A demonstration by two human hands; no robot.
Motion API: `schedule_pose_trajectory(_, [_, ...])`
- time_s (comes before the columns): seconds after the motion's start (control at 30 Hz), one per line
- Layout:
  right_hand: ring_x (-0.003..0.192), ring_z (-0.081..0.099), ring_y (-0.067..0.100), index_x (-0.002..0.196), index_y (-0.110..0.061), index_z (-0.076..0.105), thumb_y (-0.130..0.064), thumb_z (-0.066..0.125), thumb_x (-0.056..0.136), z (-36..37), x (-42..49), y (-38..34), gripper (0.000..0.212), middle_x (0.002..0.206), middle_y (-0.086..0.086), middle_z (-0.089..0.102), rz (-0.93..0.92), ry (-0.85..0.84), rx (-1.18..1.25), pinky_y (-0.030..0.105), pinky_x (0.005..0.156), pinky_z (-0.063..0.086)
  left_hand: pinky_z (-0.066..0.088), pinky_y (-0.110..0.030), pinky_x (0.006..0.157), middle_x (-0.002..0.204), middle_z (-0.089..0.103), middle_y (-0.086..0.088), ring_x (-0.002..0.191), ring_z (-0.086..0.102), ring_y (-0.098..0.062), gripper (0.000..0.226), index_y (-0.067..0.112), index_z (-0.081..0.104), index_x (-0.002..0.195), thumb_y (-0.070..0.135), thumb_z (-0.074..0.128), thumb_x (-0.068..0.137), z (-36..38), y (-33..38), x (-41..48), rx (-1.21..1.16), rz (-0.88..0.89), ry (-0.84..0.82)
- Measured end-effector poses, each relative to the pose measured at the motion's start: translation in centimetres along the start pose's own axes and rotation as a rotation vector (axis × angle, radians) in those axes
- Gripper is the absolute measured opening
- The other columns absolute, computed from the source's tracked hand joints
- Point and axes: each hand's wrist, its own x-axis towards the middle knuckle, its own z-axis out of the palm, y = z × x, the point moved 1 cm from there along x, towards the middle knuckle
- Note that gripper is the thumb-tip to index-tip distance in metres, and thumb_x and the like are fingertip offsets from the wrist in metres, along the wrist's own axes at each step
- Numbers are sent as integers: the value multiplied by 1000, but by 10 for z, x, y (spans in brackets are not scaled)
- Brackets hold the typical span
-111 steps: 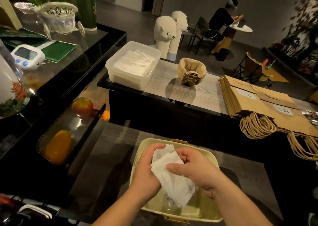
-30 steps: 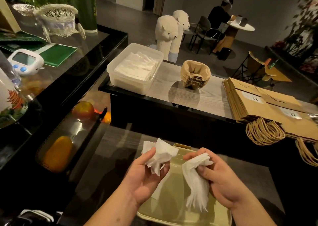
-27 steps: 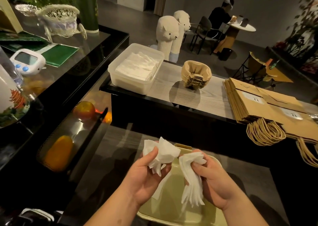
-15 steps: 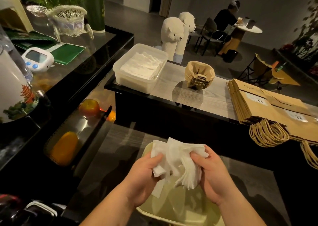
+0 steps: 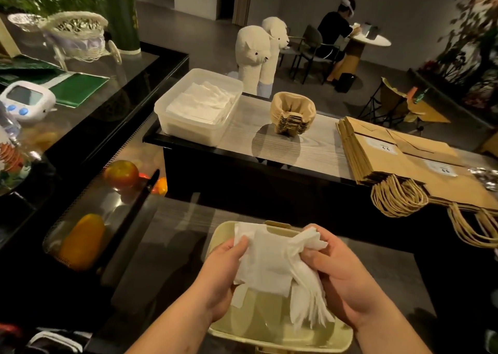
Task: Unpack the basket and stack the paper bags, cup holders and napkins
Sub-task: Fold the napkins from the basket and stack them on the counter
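The two clumps of napkins (image 5: 269, 262), held apart a second ago, now form one bunch over the yellow basket (image 5: 258, 321). The left hand (image 5: 223, 270) and right hand (image 5: 347, 281) both have fingers clamped on it. Behind, the bench (image 5: 318, 149) carries a clear tub (image 5: 188, 133), stacked cup holders (image 5: 292, 114) and paper bags (image 5: 398, 154).

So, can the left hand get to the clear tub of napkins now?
Probably yes. The left hand grips the napkin bundle with the right hand, above the basket. Nothing stands between it and the clear tub on the raised counter.
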Motion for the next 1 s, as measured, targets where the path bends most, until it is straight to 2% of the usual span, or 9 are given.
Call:
schedule_pose_trajectory(0.1, [102,72,33,102,-18,73,-13,73,89,-2,6,9,13,108,12,75,5,149,-183,55,92,57,55,-50,99,114,77,-10,106,74,-28,41,17,75,121,42,45,107,7,0,-5,-42,-24,-88])
schedule_pose_trajectory(0.2, [100,73,26,105,-18,70,-10,68,94,-2,13,18,14,103,3,77,-29,341,-306,55,91,59,53,-44,99,123,74,-8,113,72,-25,53,20,70,127,53,37,104,8,-1,-10,-76,-23,-204])
schedule_pose_trajectory(0.3, [97,73,23,104,-19,68,-11,67,95,1,14,24,12,99,-1,76,-73,409,-373,46,82,63,56,-38,92,123,75,-8,114,71,-25,37,14,65,131,32,56,100,7,-5,-9,30,44,-240])
schedule_pose_trajectory(0.4, [93,73,21,101,-18,66,-10,67,95,0,12,27,9,94,-4,75,-128,470,-370,34,72,62,59,-38,86,113,78,-7,108,73,-26,25,13,66,126,12,57,103,10,-10,-6,93,71,-124])
schedule_pose_trajectory(0.53, [91,75,28,108,-12,65,-10,62,98,7,7,25,11,100,9,76,-95,365,-90,46,75,62,59,-49,93,105,79,-7,101,75,-28,22,13,68,121,16,52,106,15,-14,-5,118,111,-8])
schedule_pose_trajectory(0.67, [99,74,24,114,-13,67,-10,62,98,15,14,38,17,105,5,77,-111,422,-78,41,81,61,57,-51,96,115,77,-9,109,73,-30,31,15,68,127,25,45,109,28,-13,-14,23,74,-149])
schedule_pose_trajectory(0.77, [99,75,22,118,-15,65,-9,60,99,14,19,45,20,107,6,77,-112,463,-13,38,79,61,52,-52,105,123,74,-10,115,71,-28,44,16,65,131,43,42,106,35,-14,-20,-59,44,-269])
schedule_pose_trajectory(0.87, [98,74,21,119,-19,63,-11,61,99,2,19,46,22,108,5,76,-88,460,-59,32,72,61,57,-49,98,119,76,-8,111,72,-28,33,15,62,129,21,67,97,40,-18,-16,155,157,-330])
schedule_pose_trajectory(1.0, [101,71,26,115,-25,61,-5,70,91,-38,13,28,33,112,8,73,-53,311,-278,45,82,62,58,-41,98,118,75,2,110,71,-19,50,26,59,134,-2,63,92,48,-16,-7,423,206,-295])
